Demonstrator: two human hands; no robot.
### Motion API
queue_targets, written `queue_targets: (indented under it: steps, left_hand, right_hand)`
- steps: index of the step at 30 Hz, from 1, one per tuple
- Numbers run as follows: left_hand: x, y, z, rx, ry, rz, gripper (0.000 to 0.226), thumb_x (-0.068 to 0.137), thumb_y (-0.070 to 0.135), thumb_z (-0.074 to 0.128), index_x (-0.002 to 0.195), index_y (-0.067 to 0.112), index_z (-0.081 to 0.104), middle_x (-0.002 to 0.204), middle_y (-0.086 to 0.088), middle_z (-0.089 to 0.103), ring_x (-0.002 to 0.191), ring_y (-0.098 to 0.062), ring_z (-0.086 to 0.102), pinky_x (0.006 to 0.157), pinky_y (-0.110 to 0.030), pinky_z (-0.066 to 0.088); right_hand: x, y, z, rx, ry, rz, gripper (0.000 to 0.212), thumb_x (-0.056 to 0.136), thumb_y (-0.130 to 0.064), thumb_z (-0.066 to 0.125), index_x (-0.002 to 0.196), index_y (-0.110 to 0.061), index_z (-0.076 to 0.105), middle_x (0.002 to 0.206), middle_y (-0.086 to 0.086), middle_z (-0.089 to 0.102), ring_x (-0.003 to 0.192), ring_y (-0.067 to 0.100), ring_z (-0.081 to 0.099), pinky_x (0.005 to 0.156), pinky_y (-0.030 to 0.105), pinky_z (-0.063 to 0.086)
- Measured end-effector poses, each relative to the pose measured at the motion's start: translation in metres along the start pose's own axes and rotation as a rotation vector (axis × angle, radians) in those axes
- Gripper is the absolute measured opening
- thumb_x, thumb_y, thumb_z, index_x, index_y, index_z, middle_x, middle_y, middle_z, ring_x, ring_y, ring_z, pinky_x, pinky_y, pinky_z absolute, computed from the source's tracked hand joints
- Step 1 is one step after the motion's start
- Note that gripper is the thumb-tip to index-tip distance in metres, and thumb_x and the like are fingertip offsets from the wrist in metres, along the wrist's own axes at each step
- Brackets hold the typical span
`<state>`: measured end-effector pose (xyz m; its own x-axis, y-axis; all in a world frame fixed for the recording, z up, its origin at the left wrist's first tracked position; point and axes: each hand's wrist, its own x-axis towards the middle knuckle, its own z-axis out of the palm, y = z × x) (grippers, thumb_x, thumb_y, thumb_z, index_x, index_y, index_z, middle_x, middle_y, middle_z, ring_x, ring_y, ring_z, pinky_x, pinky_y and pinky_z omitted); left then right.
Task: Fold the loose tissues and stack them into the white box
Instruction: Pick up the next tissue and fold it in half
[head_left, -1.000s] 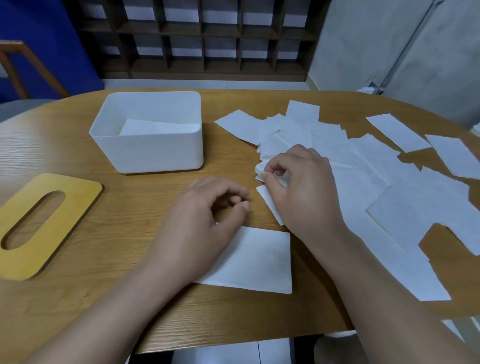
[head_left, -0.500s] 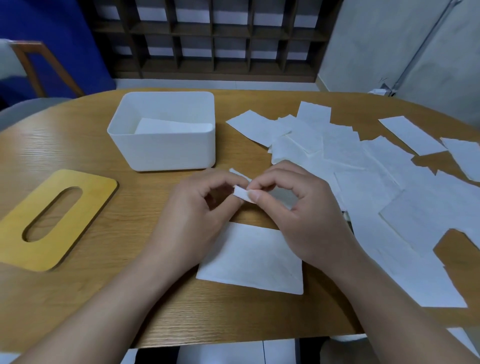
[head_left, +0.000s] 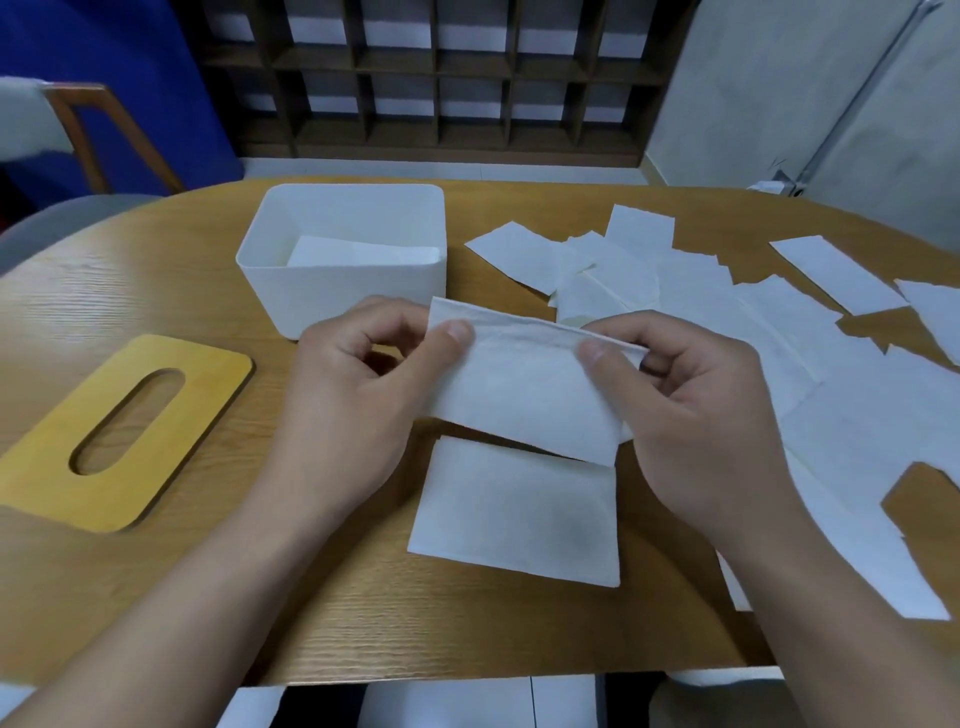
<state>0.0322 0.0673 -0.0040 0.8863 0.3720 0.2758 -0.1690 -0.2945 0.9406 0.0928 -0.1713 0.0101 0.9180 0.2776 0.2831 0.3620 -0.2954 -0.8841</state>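
Both hands hold one white tissue (head_left: 519, 384) above the table. My left hand (head_left: 358, 400) pinches its upper left corner and my right hand (head_left: 691, 410) pinches its upper right corner. Under it a folded tissue (head_left: 514, 514) lies flat near the table's front edge. The white box (head_left: 343, 296) stands behind my left hand, with folded tissue (head_left: 363, 252) lying inside it. Several loose tissues (head_left: 779, 332) are spread over the right half of the table.
A yellow wooden lid with an oval slot (head_left: 119, 426) lies flat at the left. The round wooden table (head_left: 156, 291) ends close to my body. A chair (head_left: 78, 135) stands at the far left and a dark shelf unit (head_left: 441, 78) behind the table.
My right hand drew a tissue from the pile toward the middle. My left hand joined it, and the tissue now hangs spread between both hands.
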Motion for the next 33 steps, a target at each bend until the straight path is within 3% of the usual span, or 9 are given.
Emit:
queue_targets:
  steps: [3,5,9,14,18,22,27,30,33]
  left_hand:
    - [-0.006,0.01,-0.005,-0.055,-0.079,-0.074,0.015,0.103,0.027,0.077,0.095,0.015,0.083,0.089,-0.022,0.072,0.078,-0.033,0.064,0.075,-0.039,0.049]
    - [-0.01,0.014,-0.008,-0.037,-0.13,-0.14,0.016,0.101,0.024,0.078,0.092,0.012,0.08,0.083,-0.027,0.067,0.071,-0.036,0.06,0.07,-0.034,0.048]
    - [-0.018,0.012,-0.016,0.12,-0.25,-0.24,0.026,0.101,0.027,0.079,0.087,0.007,0.071,0.066,-0.015,0.053,0.063,-0.022,0.043,0.056,-0.028,0.035]
    - [-0.023,0.008,-0.018,0.198,-0.321,-0.261,0.03,0.101,0.026,0.079,0.075,0.015,0.067,0.056,0.002,0.051,0.053,-0.013,0.04,0.052,-0.024,0.034]
    - [-0.028,0.005,-0.014,0.405,-0.385,-0.232,0.024,0.099,0.033,0.079,0.082,0.019,0.07,0.058,0.006,0.063,0.049,-0.007,0.049,0.052,-0.021,0.039]
    - [-0.033,0.011,-0.01,0.758,-0.368,-0.106,0.019,0.091,0.045,0.079,0.093,0.035,0.063,0.073,0.011,0.066,0.068,-0.006,0.06,0.059,-0.031,0.045]
    - [-0.028,0.007,-0.019,0.716,-0.344,0.123,0.024,0.095,0.047,0.076,0.116,0.043,0.064,0.109,0.022,0.057,0.107,-0.002,0.055,0.088,-0.029,0.047]
    - [-0.027,0.007,-0.021,0.71,-0.491,0.09,0.048,0.094,0.068,0.07,0.135,0.046,0.062,0.129,0.03,0.053,0.131,0.0,0.047,0.107,-0.025,0.043]
    - [-0.029,0.006,-0.016,0.8,-0.586,0.063,0.075,0.084,0.085,0.066,0.149,0.05,0.05,0.132,0.033,0.046,0.13,0.002,0.038,0.111,-0.029,0.042]
  right_hand:
    - [-0.005,-0.005,-0.006,0.002,-0.02,0.087,0.016,0.107,-0.031,0.069,0.1,-0.03,0.083,0.064,0.005,0.07,0.059,0.021,0.066,0.053,0.029,0.055]
    - [-0.01,-0.007,-0.009,-0.031,-0.063,0.152,0.017,0.107,-0.032,0.069,0.096,-0.028,0.082,0.059,0.013,0.059,0.054,0.031,0.055,0.052,0.026,0.047]
    - [-0.022,-0.004,-0.012,-0.145,-0.184,0.218,0.029,0.105,-0.039,0.071,0.081,-0.024,0.077,0.055,0.008,0.06,0.051,0.026,0.055,0.053,0.025,0.046]
    - [-0.031,0.003,-0.012,-0.202,-0.22,0.251,0.029,0.099,-0.041,0.077,0.077,-0.022,0.076,0.058,0.007,0.06,0.053,0.024,0.053,0.061,0.042,0.051]
    - [-0.032,0.008,-0.01,-0.375,-0.208,0.213,0.026,0.095,-0.043,0.082,0.076,-0.026,0.075,0.062,0.001,0.064,0.057,0.009,0.057,0.059,0.013,0.042]
    - [-0.033,0.014,-0.01,-0.635,-0.198,0.143,0.027,0.089,-0.058,0.082,0.08,-0.035,0.07,0.068,-0.012,0.065,0.067,0.007,0.061,0.062,0.03,0.051]
    - [-0.029,0.005,-0.027,-0.579,-0.188,0.064,0.023,0.083,-0.06,0.084,0.098,-0.044,0.077,0.096,-0.024,0.067,0.09,0.002,0.061,0.07,0.022,0.047]
    - [-0.03,0.003,-0.025,-0.508,-0.362,0.141,0.038,0.082,-0.058,0.086,0.116,-0.051,0.074,0.107,-0.03,0.066,0.105,-0.002,0.059,0.079,0.019,0.05]
    - [-0.032,0.007,-0.019,-0.579,-0.437,0.138,0.053,0.083,-0.06,0.085,0.131,-0.055,0.063,0.111,-0.033,0.061,0.11,-0.009,0.051,0.083,0.016,0.046]
